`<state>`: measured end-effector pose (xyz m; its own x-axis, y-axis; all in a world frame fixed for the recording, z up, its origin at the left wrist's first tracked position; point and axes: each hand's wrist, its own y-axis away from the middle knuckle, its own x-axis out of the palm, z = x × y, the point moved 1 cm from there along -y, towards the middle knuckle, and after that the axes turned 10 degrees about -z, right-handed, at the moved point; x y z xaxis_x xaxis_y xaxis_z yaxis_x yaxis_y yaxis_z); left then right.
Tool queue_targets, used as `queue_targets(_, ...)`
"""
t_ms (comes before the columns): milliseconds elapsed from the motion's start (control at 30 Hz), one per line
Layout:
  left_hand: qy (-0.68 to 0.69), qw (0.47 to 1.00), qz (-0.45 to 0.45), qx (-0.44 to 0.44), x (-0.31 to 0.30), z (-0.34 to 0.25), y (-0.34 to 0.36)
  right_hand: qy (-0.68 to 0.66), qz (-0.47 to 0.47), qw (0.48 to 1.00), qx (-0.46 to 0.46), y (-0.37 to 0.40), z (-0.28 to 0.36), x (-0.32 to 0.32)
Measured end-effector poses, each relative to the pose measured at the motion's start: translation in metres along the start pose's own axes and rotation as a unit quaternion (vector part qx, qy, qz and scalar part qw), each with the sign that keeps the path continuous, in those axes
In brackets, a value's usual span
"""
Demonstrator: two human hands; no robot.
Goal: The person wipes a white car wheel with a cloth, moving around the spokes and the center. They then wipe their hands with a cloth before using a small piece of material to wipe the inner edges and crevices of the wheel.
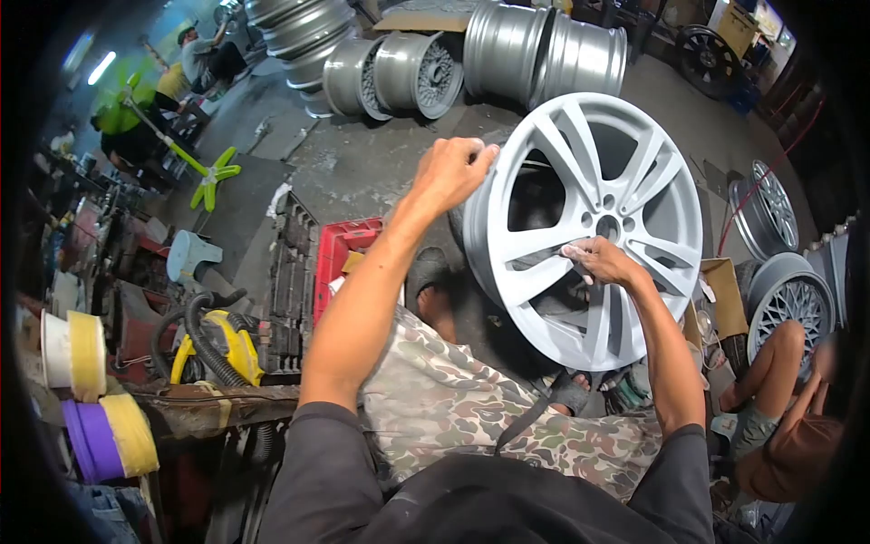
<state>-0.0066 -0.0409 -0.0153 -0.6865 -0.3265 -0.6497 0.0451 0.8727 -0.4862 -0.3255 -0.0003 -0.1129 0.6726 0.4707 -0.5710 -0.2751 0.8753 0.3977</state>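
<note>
A grey alloy wheel rim stands in front of me, tilted with its spoked face towards me. My left hand is closed at the rim's upper left edge, with whitish dust on the fingertips. Over the spokes, close to the hub, is my right hand. Its fingers are bent together and powdery white at the tips; whatever they may hold is too small or hidden to make out.
Several silver rims lie at the back, and lattice-spoke rims stand at right. A red crate sits left of my legs. Further left are a yellow machine with a black hose and a green fan. Another person sits at lower right.
</note>
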Motion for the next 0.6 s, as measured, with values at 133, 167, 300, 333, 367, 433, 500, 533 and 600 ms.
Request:
queue_targets(133,-0.011,0.999,0.034,-0.021,-0.002,-0.014,0.003,-0.009,0.036,0.999,0.026,0.010,0.017,-0.011)
queue_targets(167,-0.010,0.999,0.034,-0.022,-0.005,-0.014,0.002,-0.008,0.037,0.999,0.026,0.012,0.011,-0.017)
queue_targets(300,0.008,1.000,0.008,0.009,-0.004,-0.004,0.003,0.013,0.001,0.999,-0.048,0.021,-0.001,-0.028)
queue_targets(333,0.000,1.000,0.017,0.005,-0.005,-0.008,0.001,0.025,-0.007,0.995,-0.097,0.001,-0.024,-0.019)
queue_targets(367,-0.008,1.000,0.029,0.004,-0.004,-0.013,0.001,0.014,-0.002,0.998,-0.062,0.000,-0.016,-0.011)
queue_targets(433,0.021,0.998,0.050,0.003,0.002,-0.016,0.002,0.018,-0.002,1.000,-0.025,-0.001,-0.003,-0.002)
queue_targets(500,0.023,0.997,0.065,0.023,0.002,-0.025,0.006,-0.032,0.013,0.999,-0.027,0.004,-0.011,-0.008)
queue_targets(533,0.043,0.997,0.065,0.004,0.002,-0.028,0.006,-0.051,0.008,0.998,-0.043,0.014,-0.013,-0.019)
queue_targets(600,0.061,0.996,0.059,-0.005,0.000,-0.030,0.008,-0.020,-0.017,0.998,-0.064,0.026,-0.029,-0.046)
